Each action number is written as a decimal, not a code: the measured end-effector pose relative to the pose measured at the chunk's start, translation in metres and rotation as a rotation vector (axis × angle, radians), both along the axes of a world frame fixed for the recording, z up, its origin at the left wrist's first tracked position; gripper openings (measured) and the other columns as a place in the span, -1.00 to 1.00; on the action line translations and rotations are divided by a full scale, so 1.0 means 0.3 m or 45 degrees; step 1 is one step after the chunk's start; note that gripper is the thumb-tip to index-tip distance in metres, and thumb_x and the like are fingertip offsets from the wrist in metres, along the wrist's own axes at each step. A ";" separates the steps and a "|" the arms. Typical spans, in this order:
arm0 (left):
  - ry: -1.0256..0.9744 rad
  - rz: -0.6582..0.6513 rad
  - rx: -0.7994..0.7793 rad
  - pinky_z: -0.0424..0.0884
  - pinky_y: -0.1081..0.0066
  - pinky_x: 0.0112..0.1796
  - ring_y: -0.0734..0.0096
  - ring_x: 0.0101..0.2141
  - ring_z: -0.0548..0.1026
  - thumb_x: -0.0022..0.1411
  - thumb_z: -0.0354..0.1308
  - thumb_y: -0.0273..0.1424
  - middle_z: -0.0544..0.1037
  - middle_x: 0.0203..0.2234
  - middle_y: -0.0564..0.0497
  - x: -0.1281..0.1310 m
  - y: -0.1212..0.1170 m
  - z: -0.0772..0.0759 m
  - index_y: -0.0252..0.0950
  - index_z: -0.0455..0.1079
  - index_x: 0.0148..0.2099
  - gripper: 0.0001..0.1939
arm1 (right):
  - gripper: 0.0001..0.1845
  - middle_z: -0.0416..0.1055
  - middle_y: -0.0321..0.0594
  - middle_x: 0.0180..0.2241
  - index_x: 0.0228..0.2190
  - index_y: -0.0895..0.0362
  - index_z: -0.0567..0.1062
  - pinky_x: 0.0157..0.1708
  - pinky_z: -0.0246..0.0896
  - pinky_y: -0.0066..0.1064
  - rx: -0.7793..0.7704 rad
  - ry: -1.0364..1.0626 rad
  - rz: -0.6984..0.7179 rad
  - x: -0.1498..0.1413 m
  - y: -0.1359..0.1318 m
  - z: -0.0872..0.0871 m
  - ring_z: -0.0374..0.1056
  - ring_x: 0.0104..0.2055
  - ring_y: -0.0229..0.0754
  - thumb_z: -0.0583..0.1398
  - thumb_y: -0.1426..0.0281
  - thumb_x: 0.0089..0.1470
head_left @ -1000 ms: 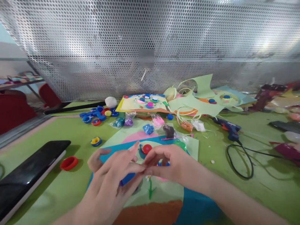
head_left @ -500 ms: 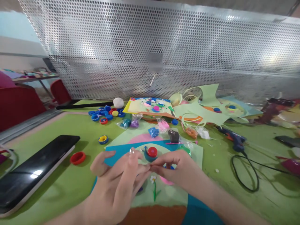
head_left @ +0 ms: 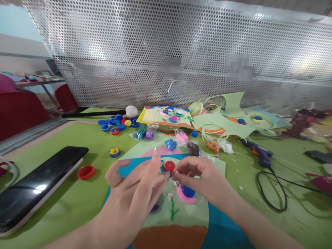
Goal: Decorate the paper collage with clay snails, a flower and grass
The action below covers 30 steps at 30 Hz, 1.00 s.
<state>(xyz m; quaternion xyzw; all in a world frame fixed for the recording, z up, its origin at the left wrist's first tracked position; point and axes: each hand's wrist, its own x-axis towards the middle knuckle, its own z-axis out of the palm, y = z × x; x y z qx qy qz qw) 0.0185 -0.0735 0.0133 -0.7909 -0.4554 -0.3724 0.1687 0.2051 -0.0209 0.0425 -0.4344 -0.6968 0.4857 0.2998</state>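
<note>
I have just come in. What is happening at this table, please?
A person's left hand and right hand are close together at the fingertips, over a paper picture. Whether they hold something small, I cannot tell. The picture bears a white flower, a pink snail-like shape with a blue cap, and a red cap near the fingertips. Small plastic bags lie behind; a glue gun lies to the right.

Site: craft workspace, of a workshop or classroom sort. Evidence: green-topped table [head_left: 64, 138] bearing small bags of coloured clay [head_left: 170, 144], plastic caps [head_left: 121, 127], cut paper [head_left: 220, 122], a glue gun [head_left: 263, 154] and a clay-decorated paper picture [head_left: 197, 215]. Perforated metal screen [head_left: 129, 52] stands along far edge. Red chairs [head_left: 20, 114] and second table [head_left: 43, 83] at left; goods [head_left: 31, 77] there too small to identify, possibly craft supplies.
</note>
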 end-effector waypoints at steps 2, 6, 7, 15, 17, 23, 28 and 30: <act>0.038 -0.036 -0.114 0.13 0.23 0.05 0.44 -0.20 0.53 0.26 0.07 -0.49 0.60 -0.34 0.19 0.004 -0.003 0.006 -0.21 -0.14 0.26 -0.38 | -0.89 0.43 -0.30 -0.54 -0.51 0.16 0.47 -0.53 0.17 -0.51 -0.035 0.021 0.008 0.001 0.000 -0.003 0.29 -0.52 -0.33 0.26 0.36 -0.10; 0.085 0.040 -0.216 0.07 0.16 0.01 0.35 -0.19 0.52 0.27 0.07 -0.40 0.58 -0.41 0.19 0.001 -0.006 0.016 -0.12 0.12 0.15 -0.59 | -0.84 0.47 -0.25 -0.49 -0.49 0.16 0.52 -0.47 0.21 -0.47 -0.024 0.027 0.030 0.008 0.001 -0.005 0.33 -0.48 -0.28 0.23 0.31 -0.04; 0.060 0.032 -0.206 0.09 0.18 -0.02 0.35 -0.21 0.52 0.27 0.07 -0.39 0.58 -0.43 0.20 -0.002 -0.006 0.017 -0.12 0.07 0.18 -0.54 | -0.82 0.47 -0.24 -0.48 -0.47 0.16 0.54 -0.47 0.21 -0.46 -0.012 0.013 0.034 0.009 0.001 -0.006 0.34 -0.48 -0.27 0.22 0.29 -0.02; 0.123 0.094 -0.071 0.31 0.30 -0.17 0.33 -0.24 0.55 0.29 0.01 -0.37 0.61 -0.34 0.15 0.003 -0.004 0.041 -0.11 0.29 0.02 -0.75 | -0.75 0.45 -0.27 -0.55 -0.44 0.13 0.58 -0.55 0.12 -0.48 0.066 -0.105 0.128 0.004 -0.007 -0.020 0.27 -0.54 -0.30 0.15 0.28 0.05; 0.116 0.057 -0.027 0.37 0.34 -0.20 0.36 -0.25 0.56 0.29 0.00 -0.41 0.61 -0.33 0.15 0.007 -0.007 0.038 -0.12 0.24 0.06 -0.70 | -0.74 0.46 -0.27 -0.54 -0.45 0.14 0.58 -0.55 0.12 -0.48 0.059 -0.102 0.145 0.003 -0.008 -0.023 0.28 -0.53 -0.30 0.13 0.28 0.06; 0.063 0.009 -0.069 0.31 0.31 -0.10 0.38 -0.26 0.56 0.29 0.00 -0.42 0.61 -0.32 0.14 0.004 -0.007 0.023 -0.18 0.05 0.19 -0.57 | -0.74 0.46 -0.26 -0.53 -0.46 0.16 0.55 -0.49 0.18 -0.49 0.057 -0.048 0.123 0.010 -0.001 -0.024 0.31 -0.51 -0.30 0.14 0.27 0.07; 0.160 0.055 -0.103 0.20 0.29 -0.14 0.36 -0.20 0.52 0.31 -0.03 -0.41 0.59 -0.34 0.14 0.004 -0.005 0.040 -0.18 0.33 -0.06 -0.81 | -0.89 0.46 -0.28 -0.50 -0.47 0.15 0.52 -0.48 0.20 -0.50 0.027 -0.041 0.055 0.009 0.007 -0.012 0.30 -0.49 -0.31 0.24 0.36 -0.05; 0.161 0.029 -0.105 0.17 0.30 -0.11 0.37 -0.17 0.50 0.30 -0.02 -0.43 0.59 -0.33 0.13 0.006 -0.004 0.041 -0.19 0.28 0.02 -0.75 | -0.94 0.46 -0.29 -0.50 -0.48 0.15 0.50 -0.49 0.19 -0.51 0.036 -0.051 0.061 0.009 0.006 -0.008 0.30 -0.48 -0.32 0.25 0.40 -0.07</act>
